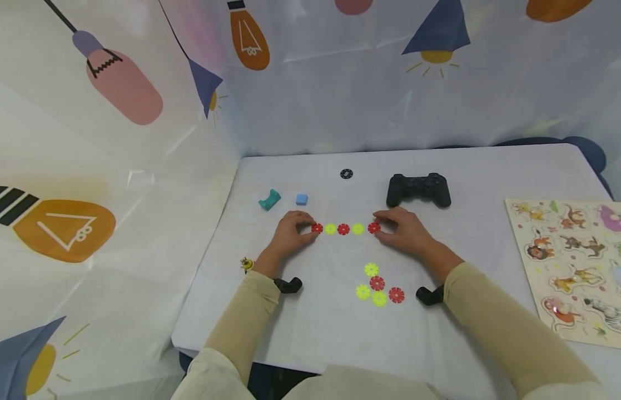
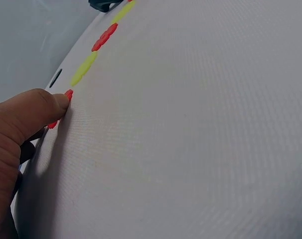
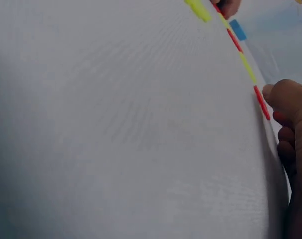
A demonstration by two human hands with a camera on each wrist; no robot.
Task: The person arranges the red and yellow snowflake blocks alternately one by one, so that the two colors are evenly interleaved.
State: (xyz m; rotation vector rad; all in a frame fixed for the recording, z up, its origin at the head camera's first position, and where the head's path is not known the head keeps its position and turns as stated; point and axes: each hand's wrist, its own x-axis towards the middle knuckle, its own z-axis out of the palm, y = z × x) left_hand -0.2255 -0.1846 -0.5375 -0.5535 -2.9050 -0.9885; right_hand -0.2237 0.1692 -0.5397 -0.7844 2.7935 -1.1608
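A row of notched plastic discs, alternately red and yellow, runs across the white table between both hands. My left hand [image 1: 289, 233] pinches the red disc [image 1: 317, 228] at the row's left end; in the left wrist view its thumb lies over that disc [image 2: 68, 94]. At the opposite end, the thumb and forefinger of my right hand [image 1: 404, 230] hold another red disc [image 1: 373, 228] by its edge. Between them lie two yellow discs, one of them [image 1: 357, 229] on the right, and a middle red disc [image 1: 343, 229]. Several loose discs, including a red disc [image 1: 396, 295], lie nearer the body.
Beyond the row are a black game controller [image 1: 419, 190], a black round chip [image 1: 346, 174], a blue block [image 1: 302, 199] and a teal curved piece [image 1: 269, 200]. An animal puzzle board [image 1: 535, 283] lies at the right. Patterned sheets [image 1: 315, 111] hang behind and left of the table.
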